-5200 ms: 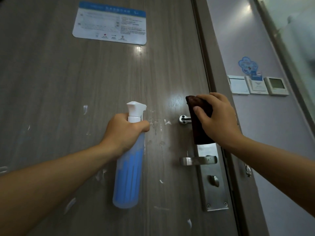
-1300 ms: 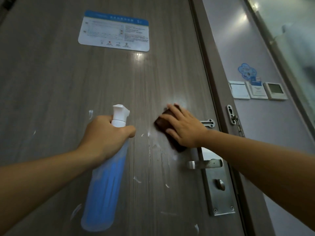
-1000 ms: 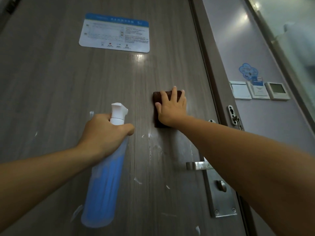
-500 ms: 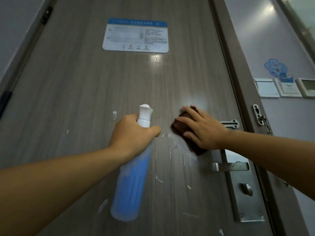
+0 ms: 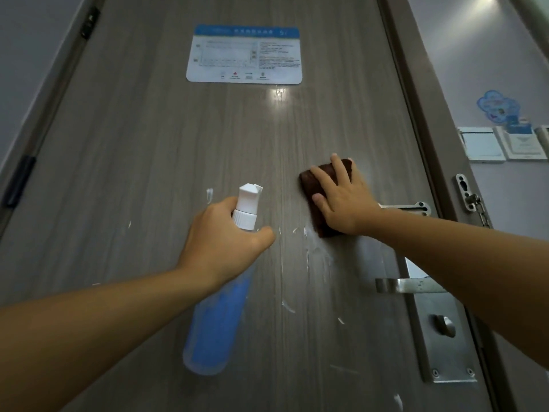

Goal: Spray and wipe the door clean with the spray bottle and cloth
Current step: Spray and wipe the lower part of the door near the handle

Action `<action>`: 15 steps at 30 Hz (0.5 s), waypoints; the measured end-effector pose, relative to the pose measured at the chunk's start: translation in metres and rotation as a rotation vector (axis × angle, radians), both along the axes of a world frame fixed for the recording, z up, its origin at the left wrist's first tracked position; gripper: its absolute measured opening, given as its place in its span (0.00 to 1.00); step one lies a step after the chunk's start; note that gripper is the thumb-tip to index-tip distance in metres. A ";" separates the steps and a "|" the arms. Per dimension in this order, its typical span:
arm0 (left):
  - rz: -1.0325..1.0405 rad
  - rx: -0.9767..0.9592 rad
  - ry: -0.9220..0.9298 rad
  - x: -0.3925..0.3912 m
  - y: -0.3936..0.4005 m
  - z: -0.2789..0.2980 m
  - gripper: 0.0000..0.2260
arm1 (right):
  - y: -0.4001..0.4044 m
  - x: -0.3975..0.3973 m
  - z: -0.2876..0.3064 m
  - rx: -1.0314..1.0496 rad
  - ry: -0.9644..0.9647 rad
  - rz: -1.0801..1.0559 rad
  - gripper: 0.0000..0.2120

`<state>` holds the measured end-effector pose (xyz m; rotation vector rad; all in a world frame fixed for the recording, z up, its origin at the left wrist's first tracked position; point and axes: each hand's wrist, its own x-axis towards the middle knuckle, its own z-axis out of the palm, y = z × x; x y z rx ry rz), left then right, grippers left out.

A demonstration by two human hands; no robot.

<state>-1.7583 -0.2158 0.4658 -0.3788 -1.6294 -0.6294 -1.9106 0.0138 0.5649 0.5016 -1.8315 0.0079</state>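
right hand (image 5: 346, 205) flat on the door, fingers (image 5: 339, 167) straight and spread apart, pressing a dark brown folded cloth (image 5: 315, 200) against the grey-brown wood-grain door (image 5: 154, 162). the cloth looks soft and thick, roughly rectangular, its top and left edges poking out past the fingertips, sitting toward the door's right edge, above the lever. left hand (image 5: 221, 242) now: fingers curled round the neck of a translucent plastic spray bottle (image 5: 219, 316) with blue liquid inside, thumb (image 5: 261, 234) wrapped across the front just under the white ribbed collar and angular white nozzle (image 5: 248, 199). the bottle is a long smooth cylinder hanging down from the grip, nozzle pointing at the door's middle, held just in front of the panel; whether it touches the door i cannot tell. white smears and flecks (image 5: 307, 254) streak the glossy panel between the two hands and below them. outward: a brushed-metal lever handle (image 5: 398, 285) on a long steel plate (image 5: 445, 346) with a thumb turn, by the right edge; a metal chain-latch bar (image 5: 416, 208) just right of the wrist. high on the door, a white rounded-corner notice card with a blue header (image 5: 245, 53). dark hinges (image 5: 17, 181) along the left edge.
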 end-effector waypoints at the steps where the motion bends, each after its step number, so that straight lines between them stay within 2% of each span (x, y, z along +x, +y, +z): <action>1: -0.003 0.004 0.001 -0.001 -0.001 0.000 0.14 | 0.008 0.002 -0.009 0.070 -0.011 -0.013 0.30; 5: -0.016 0.005 0.009 -0.001 -0.007 -0.003 0.16 | 0.041 0.011 -0.051 0.303 -0.025 -0.098 0.33; 8: 0.013 0.034 0.006 0.002 -0.013 -0.004 0.17 | 0.049 0.016 -0.060 0.355 -0.009 -0.158 0.32; 10: 0.038 0.041 0.004 0.005 -0.018 -0.005 0.17 | 0.040 0.017 -0.049 0.267 -0.013 -0.118 0.32; 15: 0.036 0.047 -0.020 0.008 -0.026 -0.005 0.18 | -0.008 0.011 0.006 -0.147 -0.089 -0.029 0.28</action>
